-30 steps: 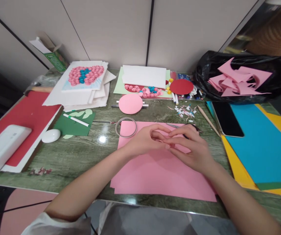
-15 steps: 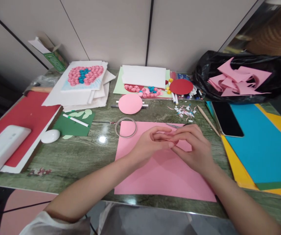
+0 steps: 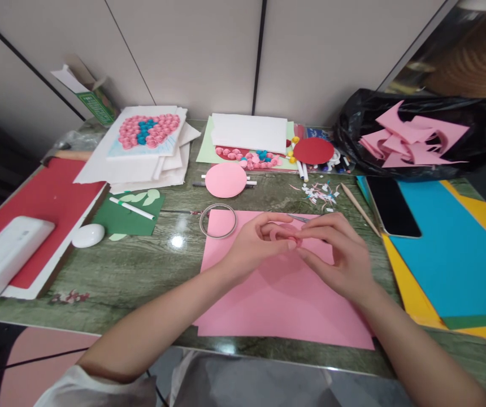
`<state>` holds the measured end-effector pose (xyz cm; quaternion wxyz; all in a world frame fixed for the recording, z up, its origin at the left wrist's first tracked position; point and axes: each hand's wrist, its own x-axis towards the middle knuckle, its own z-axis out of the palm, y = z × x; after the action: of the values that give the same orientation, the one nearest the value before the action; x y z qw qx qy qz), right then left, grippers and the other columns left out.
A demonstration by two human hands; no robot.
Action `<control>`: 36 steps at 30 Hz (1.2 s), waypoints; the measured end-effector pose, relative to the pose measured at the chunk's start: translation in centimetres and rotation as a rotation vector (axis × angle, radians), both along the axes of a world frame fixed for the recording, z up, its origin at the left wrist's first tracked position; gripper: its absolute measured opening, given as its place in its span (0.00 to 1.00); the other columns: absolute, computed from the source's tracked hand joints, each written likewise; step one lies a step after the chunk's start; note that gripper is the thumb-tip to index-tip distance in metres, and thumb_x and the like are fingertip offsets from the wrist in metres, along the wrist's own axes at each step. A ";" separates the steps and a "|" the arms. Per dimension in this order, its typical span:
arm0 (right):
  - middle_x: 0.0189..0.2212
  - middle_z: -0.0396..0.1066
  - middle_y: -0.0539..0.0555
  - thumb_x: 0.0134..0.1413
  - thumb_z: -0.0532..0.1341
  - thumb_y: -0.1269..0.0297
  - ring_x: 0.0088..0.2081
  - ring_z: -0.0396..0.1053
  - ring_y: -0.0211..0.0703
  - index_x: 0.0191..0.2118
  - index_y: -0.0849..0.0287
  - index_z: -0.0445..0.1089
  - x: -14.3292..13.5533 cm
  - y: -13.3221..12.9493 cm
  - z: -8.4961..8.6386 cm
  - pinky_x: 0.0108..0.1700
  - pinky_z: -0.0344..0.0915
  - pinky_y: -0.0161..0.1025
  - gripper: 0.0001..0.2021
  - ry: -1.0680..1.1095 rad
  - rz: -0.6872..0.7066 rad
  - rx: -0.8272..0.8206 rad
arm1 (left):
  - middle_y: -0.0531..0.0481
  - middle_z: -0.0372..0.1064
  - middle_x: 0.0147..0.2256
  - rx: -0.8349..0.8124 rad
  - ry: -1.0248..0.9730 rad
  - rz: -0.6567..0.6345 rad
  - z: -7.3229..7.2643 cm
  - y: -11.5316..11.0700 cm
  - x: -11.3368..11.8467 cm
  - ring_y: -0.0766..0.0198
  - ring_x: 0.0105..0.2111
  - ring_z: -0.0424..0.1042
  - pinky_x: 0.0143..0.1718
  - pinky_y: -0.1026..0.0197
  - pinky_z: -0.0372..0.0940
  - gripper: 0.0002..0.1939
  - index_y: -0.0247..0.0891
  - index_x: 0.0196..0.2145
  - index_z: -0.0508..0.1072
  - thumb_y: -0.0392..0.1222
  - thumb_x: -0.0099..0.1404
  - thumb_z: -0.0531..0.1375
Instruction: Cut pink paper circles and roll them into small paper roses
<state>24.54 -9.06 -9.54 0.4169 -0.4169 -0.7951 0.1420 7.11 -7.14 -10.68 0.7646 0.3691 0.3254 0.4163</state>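
My left hand [image 3: 256, 244] is closed on a curled pink paper strip [image 3: 284, 234], its thumb against the coiled end. My right hand [image 3: 341, 254] pinches the same strip from the right, thumb and fingertips close to the coil. Both hands are above a large pink sheet [image 3: 268, 299] lying on the green table [image 3: 150, 271]. A metal ring [image 3: 218, 236] rests on the sheet's upper left corner. Just behind my fingers, the scissors [image 3: 298, 218] show only in part. Beyond them lies a pink paper oval [image 3: 226, 180] on some pens.
At the back left, a picture with pink and blue paper rolls [image 3: 147, 131] tops white sheets. On the right are a phone [image 3: 393, 206], blue paper [image 3: 459, 249], a wooden stick [image 3: 359, 208] and a black bag [image 3: 353, 124] with pink scraps. Paper bits [image 3: 321, 194] lie behind my hands.
The pink strip shows more between my hands, with a loop and coil now visible. The fingers of both hands have shifted slightly around it.
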 end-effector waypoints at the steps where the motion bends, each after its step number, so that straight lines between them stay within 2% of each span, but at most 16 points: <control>1: 0.35 0.67 0.53 0.48 0.64 0.71 0.39 0.66 0.46 0.38 0.52 0.69 0.0 0.0 0.0 0.40 0.64 0.47 0.10 0.014 -0.008 -0.018 | 0.51 0.74 0.32 0.009 0.007 0.005 0.0 0.0 0.0 0.67 0.32 0.72 0.38 0.61 0.65 0.19 0.38 0.39 0.71 0.35 0.48 0.68; 6: 0.35 0.67 0.53 0.49 0.64 0.69 0.40 0.66 0.47 0.32 0.54 0.68 0.2 0.2 -0.2 0.41 0.64 0.47 0.05 0.036 -0.044 -0.103 | 0.49 0.74 0.34 0.064 0.032 0.032 0.1 -0.2 0.1 0.66 0.34 0.72 0.37 0.61 0.66 0.18 0.38 0.39 0.70 0.36 0.50 0.67; 12: 0.35 0.67 0.53 0.50 0.63 0.67 0.40 0.67 0.48 0.34 0.52 0.69 0.1 0.3 -0.4 0.42 0.64 0.48 0.04 0.023 -0.085 -0.141 | 0.50 0.74 0.32 0.033 0.085 0.120 0.1 -0.2 0.2 0.64 0.35 0.73 0.39 0.59 0.67 0.19 0.37 0.38 0.70 0.36 0.48 0.69; 19: 0.34 0.68 0.53 0.50 0.63 0.67 0.40 0.67 0.48 0.33 0.53 0.70 0.1 0.3 -0.5 0.42 0.65 0.48 0.03 0.019 -0.100 -0.139 | 0.51 0.75 0.30 0.008 0.111 0.142 -0.1 -0.3 0.3 0.63 0.35 0.74 0.40 0.58 0.65 0.19 0.37 0.37 0.70 0.37 0.46 0.69; 28: 0.34 0.67 0.52 0.51 0.63 0.71 0.39 0.67 0.46 0.35 0.52 0.71 -0.1 0.1 -0.5 0.41 0.65 0.47 0.06 0.053 -0.095 -0.077 | 0.52 0.74 0.31 -0.016 0.067 0.103 -0.3 -0.3 0.3 0.65 0.34 0.72 0.39 0.58 0.65 0.20 0.38 0.38 0.70 0.37 0.47 0.69; 36: 0.36 0.67 0.52 0.54 0.59 0.72 0.40 0.67 0.45 0.41 0.49 0.71 0.0 0.1 -0.4 0.41 0.66 0.46 0.11 0.008 -0.020 -0.073 | 0.53 0.72 0.31 -0.069 0.000 0.036 -0.2 0.0 0.0 0.69 0.31 0.71 0.40 0.61 0.63 0.21 0.39 0.40 0.70 0.35 0.47 0.69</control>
<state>24.53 -8.94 -9.94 0.4061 -0.4391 -0.7836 0.1682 7.07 -7.17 -10.86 0.7693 0.3366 0.3462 0.4184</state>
